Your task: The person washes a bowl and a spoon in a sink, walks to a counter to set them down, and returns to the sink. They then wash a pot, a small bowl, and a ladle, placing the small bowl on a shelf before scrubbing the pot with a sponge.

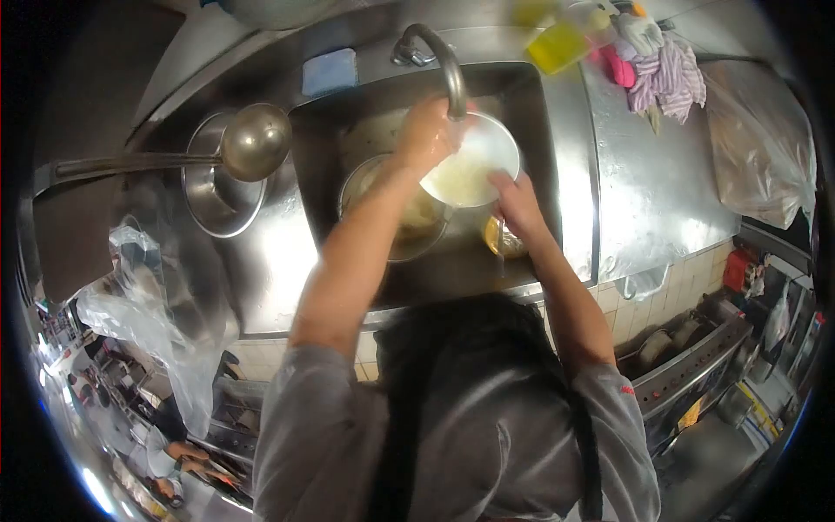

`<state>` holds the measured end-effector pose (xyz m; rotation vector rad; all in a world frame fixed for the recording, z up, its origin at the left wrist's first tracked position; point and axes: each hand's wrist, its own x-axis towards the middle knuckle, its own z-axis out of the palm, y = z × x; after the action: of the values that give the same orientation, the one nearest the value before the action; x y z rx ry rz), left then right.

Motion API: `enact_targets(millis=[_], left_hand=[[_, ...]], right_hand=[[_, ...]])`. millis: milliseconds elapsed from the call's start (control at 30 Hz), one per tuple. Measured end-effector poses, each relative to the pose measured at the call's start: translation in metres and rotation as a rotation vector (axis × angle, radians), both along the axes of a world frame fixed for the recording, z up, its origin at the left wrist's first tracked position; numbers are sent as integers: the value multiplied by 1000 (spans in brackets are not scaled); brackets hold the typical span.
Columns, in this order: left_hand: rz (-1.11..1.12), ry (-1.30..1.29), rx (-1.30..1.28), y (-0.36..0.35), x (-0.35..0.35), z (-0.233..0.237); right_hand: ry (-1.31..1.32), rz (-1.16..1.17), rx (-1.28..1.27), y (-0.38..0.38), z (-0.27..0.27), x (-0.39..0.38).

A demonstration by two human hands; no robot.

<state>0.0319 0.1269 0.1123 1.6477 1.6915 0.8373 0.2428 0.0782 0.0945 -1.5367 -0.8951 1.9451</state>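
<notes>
A round white bowl (489,158) is tilted under the tap (454,83), over the steel sink (544,130). My right hand (519,204) grips its near right rim, thumb on the inner side. Against the bowl's far left part lies my left hand (426,135), its fingers blurred and partly hidden behind the spout. Pale, cloudy liquid shows in the bowl. Below my left forearm, a round metal pot (352,187) with pale contents stands in the sink. A yellowish item (494,237) sits under my right hand.
A large ladle (257,143) rests across a steel bowl (230,224) at left. Behind the sink lies a blue cloth (330,72). At right are a yellow liquid container (557,48), striped cloths (665,78) and a plastic bag (757,143). A person (165,461) is at lower left.
</notes>
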Motion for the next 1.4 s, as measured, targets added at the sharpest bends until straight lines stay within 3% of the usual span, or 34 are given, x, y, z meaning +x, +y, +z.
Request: enact_targets(millis=[100,167,267,333,400,433,500,533,667,767,867,967,1067,1167,1267,1367,1400], left_hand=[[424,-200,-67,-34,21,-53],[515,-352,-361,-61,48,-51],[520,-1073,-709,-78,74,-68],[455,-915,-666,-66,57,-58],[384,-771,-599,-49,29,-67],[234,-471,-529,-36,20,-55],[-62,128,-369,-12,5,-24],[-68,93,-342,-12,9,-7],[-215,170,-92,-9,23,-18],[-269,35,-235,-5,15,7],[-230,-109,-506,-10,4,-7],[-179,-189,-437,-36,-3,-64],[-167,-142,-469,-47,-15,-3],[-361,151,-498,-42,-20,37],[-155,146,-651,-43,-15,76],[72,-6,-487,-59,-43,24],[196,-139,-547,-63,-47,20]], right_hand=[[-5,-169,6,0,0,4],[-15,-233,55,-1,-8,5],[-107,-194,170,0,-13,10],[-246,-105,212,-2,4,19],[-460,47,608,-4,-15,43],[-566,123,805,-5,-10,44],[-574,184,688,-8,-1,48],[-566,194,682,-7,-3,49],[-511,213,718,-7,-19,49],[-172,88,42,-10,5,48],[-34,-55,-155,-14,13,42],[3,10,-133,-15,1,45],[-161,328,174,3,3,45],[-472,569,915,46,-13,29],[-563,605,786,73,26,-22],[-413,643,934,85,39,-59],[-520,661,1015,81,45,-69]])
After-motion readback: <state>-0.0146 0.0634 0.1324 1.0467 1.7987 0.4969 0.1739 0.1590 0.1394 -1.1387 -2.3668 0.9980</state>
